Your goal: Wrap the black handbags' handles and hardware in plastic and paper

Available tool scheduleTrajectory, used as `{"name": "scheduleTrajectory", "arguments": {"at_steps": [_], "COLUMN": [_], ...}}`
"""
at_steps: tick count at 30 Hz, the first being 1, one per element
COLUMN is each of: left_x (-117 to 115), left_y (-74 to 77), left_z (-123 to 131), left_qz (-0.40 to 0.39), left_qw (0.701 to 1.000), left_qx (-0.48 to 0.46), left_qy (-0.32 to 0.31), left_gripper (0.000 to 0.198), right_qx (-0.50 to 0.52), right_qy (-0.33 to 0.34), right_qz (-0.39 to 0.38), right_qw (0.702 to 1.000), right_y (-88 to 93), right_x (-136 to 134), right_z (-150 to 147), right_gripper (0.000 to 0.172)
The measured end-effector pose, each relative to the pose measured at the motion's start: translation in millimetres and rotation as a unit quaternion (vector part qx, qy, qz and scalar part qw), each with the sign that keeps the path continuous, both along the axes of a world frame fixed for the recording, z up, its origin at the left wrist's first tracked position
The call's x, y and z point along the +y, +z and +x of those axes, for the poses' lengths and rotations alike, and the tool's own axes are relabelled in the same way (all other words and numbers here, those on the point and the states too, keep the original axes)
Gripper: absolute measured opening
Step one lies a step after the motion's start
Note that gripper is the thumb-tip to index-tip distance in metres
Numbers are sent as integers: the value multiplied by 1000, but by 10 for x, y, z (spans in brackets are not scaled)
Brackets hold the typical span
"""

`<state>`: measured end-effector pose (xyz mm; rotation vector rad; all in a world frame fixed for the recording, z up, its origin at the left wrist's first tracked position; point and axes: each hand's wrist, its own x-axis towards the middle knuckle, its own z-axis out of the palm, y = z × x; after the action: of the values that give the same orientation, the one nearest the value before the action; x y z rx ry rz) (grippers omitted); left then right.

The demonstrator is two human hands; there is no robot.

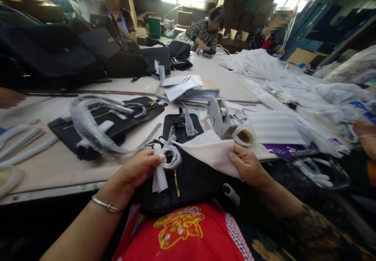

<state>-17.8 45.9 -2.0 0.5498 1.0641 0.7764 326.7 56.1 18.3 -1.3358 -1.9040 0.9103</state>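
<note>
Left hand point(138, 171) gripping black bag point(188, 182), right hand point(248, 167) pinching paper point(211, 151)

Black bag point(188, 182) with a gold zip, white wrapping and white cloth point(214, 151); below the bag, a red apron point(179, 233) with yellow print.

A single head-worn camera looks forward and down, close over the near counter point(58, 167) edge, workers far beyond.

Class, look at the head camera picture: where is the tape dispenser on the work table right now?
The tape dispenser stands right of centre on the table, just beyond the white sheet held by the right hand, below the paper stack.
</note>
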Motion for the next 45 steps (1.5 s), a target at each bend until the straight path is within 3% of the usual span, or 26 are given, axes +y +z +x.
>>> {"name": "scheduleTrajectory", "arguments": {"at_steps": [3,6,8,10,13,18,20,24,27,30,32,36,40,43,45], "left_x": [-11,-24,-28,-27,-18,-27,-38,-44,-73,-193,-323,-585,-715,-733,-729], "left_y": [-9,-11,-16,-20,-12,91,162,276,278,226,197,196,216,238,267], "left_z": [-24,-36,-43,-49,-53,-25,-7,7,9,33,57,90,114,120,92], "left_qz": [1,-1,-1,-1,1,17,18,27,16,33,82,176,207,198,186], "left_qw": [1000,999,998,998,998,997,997,999,998,994,984,938,884,911,936], "left_qx": [-30,-50,-58,-62,-62,-66,-54,27,60,102,156,293,412,354,287], "left_qy": [2,2,8,16,18,-22,-42,-19,6,10,-2,-62,-76,-67,-77], "left_gripper": [36,32,27,22,21,26,30,35,37,39,43,47,42,36,37], "right_qx": [-91,-170,-233,-271,-251,-209,-203,-164,-139,-159,-176,-201,-208,-195,-175], "right_qy": [99,260,314,328,327,348,326,259,327,425,445,395,320,313,320], "right_qz": [119,212,231,245,288,392,401,353,258,163,133,157,227,275,303], "right_qw": [984,926,891,871,865,826,832,884,898,876,868,883,896,888,880], "right_y": [37,119,189,242,232,-55,-209,-403,-367,-255,-225,-334,-462,-499,-512], "right_x": [-105,-217,-265,-281,-268,-292,-321,-333,-297,-252,-232,-254,-306,-307,-295], "right_z": [0,-34,-48,-50,-88,-454,-676,-1041,-1121,-1047,-988,-1011,-1192,-1339,-1406], "right_gripper": [32,42,38,33,33,28,29,33,35,44,48,39,37,25,26]}}
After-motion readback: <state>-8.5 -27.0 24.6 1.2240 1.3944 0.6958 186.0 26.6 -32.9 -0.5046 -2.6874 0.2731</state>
